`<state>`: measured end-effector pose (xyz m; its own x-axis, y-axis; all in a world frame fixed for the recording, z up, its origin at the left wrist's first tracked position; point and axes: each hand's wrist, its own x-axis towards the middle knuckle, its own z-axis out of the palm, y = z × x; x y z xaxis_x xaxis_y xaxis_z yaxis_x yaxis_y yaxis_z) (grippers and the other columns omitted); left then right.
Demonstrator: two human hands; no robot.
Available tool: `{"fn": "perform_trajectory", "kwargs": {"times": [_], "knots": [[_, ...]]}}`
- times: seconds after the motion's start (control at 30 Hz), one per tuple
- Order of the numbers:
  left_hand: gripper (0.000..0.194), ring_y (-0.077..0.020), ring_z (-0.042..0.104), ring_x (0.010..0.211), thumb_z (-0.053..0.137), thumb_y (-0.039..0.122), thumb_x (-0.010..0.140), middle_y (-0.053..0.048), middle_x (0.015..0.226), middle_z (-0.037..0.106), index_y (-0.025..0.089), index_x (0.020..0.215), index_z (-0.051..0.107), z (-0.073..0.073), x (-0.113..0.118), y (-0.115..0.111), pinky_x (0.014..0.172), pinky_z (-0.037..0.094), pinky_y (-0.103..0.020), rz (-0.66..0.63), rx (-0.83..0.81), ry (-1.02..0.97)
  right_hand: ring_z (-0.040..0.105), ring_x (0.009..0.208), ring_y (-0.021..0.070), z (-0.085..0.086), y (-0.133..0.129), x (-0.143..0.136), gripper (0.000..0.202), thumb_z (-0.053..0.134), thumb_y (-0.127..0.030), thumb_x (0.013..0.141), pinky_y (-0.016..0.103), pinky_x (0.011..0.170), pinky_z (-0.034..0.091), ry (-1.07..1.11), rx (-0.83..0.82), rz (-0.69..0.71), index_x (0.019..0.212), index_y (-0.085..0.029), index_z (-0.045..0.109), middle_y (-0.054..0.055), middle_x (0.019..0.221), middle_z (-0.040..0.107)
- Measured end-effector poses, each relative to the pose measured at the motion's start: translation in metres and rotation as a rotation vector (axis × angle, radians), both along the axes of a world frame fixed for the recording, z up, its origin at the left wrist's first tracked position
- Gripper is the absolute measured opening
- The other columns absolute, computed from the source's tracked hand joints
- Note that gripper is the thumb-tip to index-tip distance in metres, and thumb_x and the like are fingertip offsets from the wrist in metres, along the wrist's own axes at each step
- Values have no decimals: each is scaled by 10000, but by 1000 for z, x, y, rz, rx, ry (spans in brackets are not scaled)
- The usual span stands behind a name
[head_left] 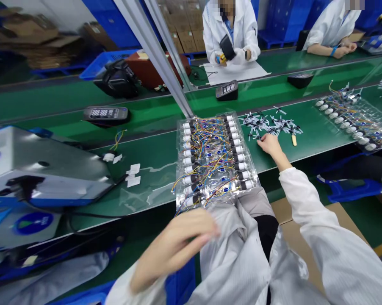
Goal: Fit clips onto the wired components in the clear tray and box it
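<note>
A clear plastic tray (214,169) holds rows of white and black cylinders with coloured wires and small blue parts. My left hand (181,239), smeared by motion, hangs in front of the tray's near edge; what its fingers do is unclear. Right of the tray, my right hand (269,144) rests at the near edge of a pile of small grey and black parts (283,125). Its fingers are pressed together, and whatever they pinch is too small to name. A small yellow piece (294,140) lies beside the pile.
A metal post (165,63) rises behind the tray. At left are a large grey machine (51,165) and a digital display (106,113). A second filled tray (352,120) lies at right. Across the bench, a person in white (231,34) handles something; another sits farther right.
</note>
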<state>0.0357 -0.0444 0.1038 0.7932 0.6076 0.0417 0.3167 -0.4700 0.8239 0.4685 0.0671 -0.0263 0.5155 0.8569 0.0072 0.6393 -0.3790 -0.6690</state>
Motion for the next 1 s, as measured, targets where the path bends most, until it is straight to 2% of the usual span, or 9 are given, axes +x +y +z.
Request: {"fn": "perform_trajectory", "kwargs": {"times": [0.03, 0.1, 0.2, 0.27, 0.37, 0.5, 0.67, 0.9, 1.0], "knots": [[237, -242, 716, 948, 555, 376, 1031, -59, 1013, 776, 364, 1080, 787, 1, 21, 8, 877, 610, -451, -187, 29, 38, 669, 737, 254, 4, 4, 2, 127, 787, -219, 763, 385, 832, 527, -19, -54, 22, 725, -181, 672, 78, 586, 644], [296, -251, 689, 1054, 483, 336, 1059, -83, 1111, 766, 292, 1166, 755, -9, 68, 24, 971, 565, -460, -307, 185, 93, 661, 722, 251, 12, 1, 3, 105, 786, -149, 726, 389, 819, 527, 17, -84, 71, 689, -170, 689, 81, 566, 637], [277, -280, 641, 1106, 508, 325, 1050, -123, 1184, 719, 217, 1192, 720, -38, 122, 39, 944, 538, -458, -341, 437, 185, 633, 658, 188, 22, -39, -5, 110, 794, -252, 769, 336, 705, 532, 258, 93, 117, 788, -161, 735, 66, 673, 695], [266, -305, 610, 1123, 562, 357, 1030, -138, 1229, 684, 203, 1192, 705, -56, 137, 43, 916, 521, -471, -326, 559, 226, 588, 576, 140, 30, -78, -21, 219, 790, -373, 809, 295, 588, 509, 516, 254, 85, 872, -175, 722, 32, 700, 691], [284, -312, 581, 1123, 594, 417, 1015, -143, 1263, 647, 206, 1179, 692, -69, 137, 45, 896, 500, -468, -311, 630, 216, 614, 554, 125, 39, -130, -54, 323, 870, -400, 753, 274, 549, 542, 843, 403, 21, 868, -198, 646, -10, 687, 666], [268, -292, 579, 1124, 602, 410, 1016, -130, 1253, 642, 199, 1164, 672, -69, 125, 48, 910, 493, -444, -318, 595, 165, 725, 677, 156, 43, -166, -96, 332, 914, -364, 735, 297, 634, 633, 990, 420, 18, 848, -196, 651, 8, 816, 708], [278, -270, 605, 1127, 621, 361, 1020, -108, 1249, 683, 197, 1243, 638, -70, 117, 50, 940, 500, -433, -299, 501, 105, 746, 717, 189, 39, -177, -124, 206, 861, -331, 827, 339, 688, 650, 844, 424, 78, 860, -211, 697, 28, 818, 727], [288, -270, 639, 1126, 687, 347, 987, -97, 1207, 719, 194, 1229, 657, -75, 118, 40, 948, 510, -429, -150, 370, 69, 734, 870, 207, 36, -183, -128, 98, 816, -246, 872, 362, 813, 592, 474, 491, 140, 892, -243, 720, 42, 913, 743], [292, -262, 680, 1068, 692, 370, 983, -95, 1157, 749, 199, 1218, 670, -83, 120, 34, 902, 514, -420, -56, 355, 19, 720, 858, 198, 25, -185, -131, 117, 809, -239, 878, 343, 790, 563, 532, 504, 124, 863, -238, 692, 38, 893, 737]]}}
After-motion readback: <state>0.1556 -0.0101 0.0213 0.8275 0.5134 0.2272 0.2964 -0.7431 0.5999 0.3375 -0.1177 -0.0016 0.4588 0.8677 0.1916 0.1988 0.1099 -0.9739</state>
